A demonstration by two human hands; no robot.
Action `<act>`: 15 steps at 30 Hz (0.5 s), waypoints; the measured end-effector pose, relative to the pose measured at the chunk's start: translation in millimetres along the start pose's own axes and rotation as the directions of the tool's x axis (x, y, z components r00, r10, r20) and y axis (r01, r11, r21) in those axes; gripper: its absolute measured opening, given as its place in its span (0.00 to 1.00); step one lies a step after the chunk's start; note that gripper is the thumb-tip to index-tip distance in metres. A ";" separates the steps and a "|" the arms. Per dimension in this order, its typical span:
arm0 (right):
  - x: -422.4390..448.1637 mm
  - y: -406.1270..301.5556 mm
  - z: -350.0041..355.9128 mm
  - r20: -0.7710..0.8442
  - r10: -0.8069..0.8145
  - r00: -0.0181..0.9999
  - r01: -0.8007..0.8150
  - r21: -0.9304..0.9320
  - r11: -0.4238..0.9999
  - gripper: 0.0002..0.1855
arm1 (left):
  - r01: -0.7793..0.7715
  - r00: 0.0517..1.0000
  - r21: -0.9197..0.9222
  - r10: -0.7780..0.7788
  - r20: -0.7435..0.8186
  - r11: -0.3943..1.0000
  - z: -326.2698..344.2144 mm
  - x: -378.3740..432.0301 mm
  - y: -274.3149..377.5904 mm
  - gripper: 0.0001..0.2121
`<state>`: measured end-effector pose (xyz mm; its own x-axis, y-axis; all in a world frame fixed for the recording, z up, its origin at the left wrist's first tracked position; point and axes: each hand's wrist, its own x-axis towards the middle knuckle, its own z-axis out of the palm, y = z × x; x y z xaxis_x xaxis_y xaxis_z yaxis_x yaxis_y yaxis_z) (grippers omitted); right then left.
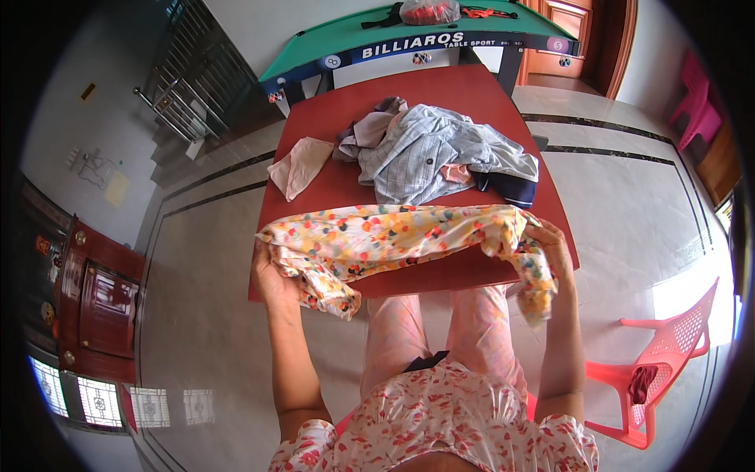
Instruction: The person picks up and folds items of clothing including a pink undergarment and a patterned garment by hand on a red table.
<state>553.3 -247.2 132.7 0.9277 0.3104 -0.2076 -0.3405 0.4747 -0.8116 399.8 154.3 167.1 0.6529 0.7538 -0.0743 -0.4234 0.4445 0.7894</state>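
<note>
A garment with colourful dots on a pale ground point(389, 233) is stretched sideways between my hands, over the near part of the red table point(413, 284). My left hand point(274, 277) grips its left end, where a sleeve-like piece hangs down. At the other end my right hand point(551, 242) holds a bunched part, and a second loose piece dangles over the table's front edge. Just beyond lies a heap with a grey-blue checked shirt point(413, 153) on top. A pale pink cloth point(301, 167) sits left of that heap. Dark navy fabric point(510, 187) pokes out at its right.
Behind the table stands a green billiard table point(342, 38) bearing a plastic bag with red contents point(429, 10). A pink plastic chair point(660, 354) with a dark red cloth point(642, 383) is at my right. Metal stair railings point(177, 106) rise at the far left.
</note>
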 end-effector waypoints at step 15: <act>-5.5 7.7 -41.6 -0.224 -0.413 0.883 0.232 -0.555 0.799 0.19 | 0.011 0.994 0.731 0.071 -0.082 0.682 -38.3 -4.8 -8.3 0.15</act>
<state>551.9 -279.5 104.9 0.9939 -0.1063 0.0293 0.0288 -0.0061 -0.9996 376.2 165.5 137.6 0.5675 0.8206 -0.0674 0.1776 -0.0420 0.9832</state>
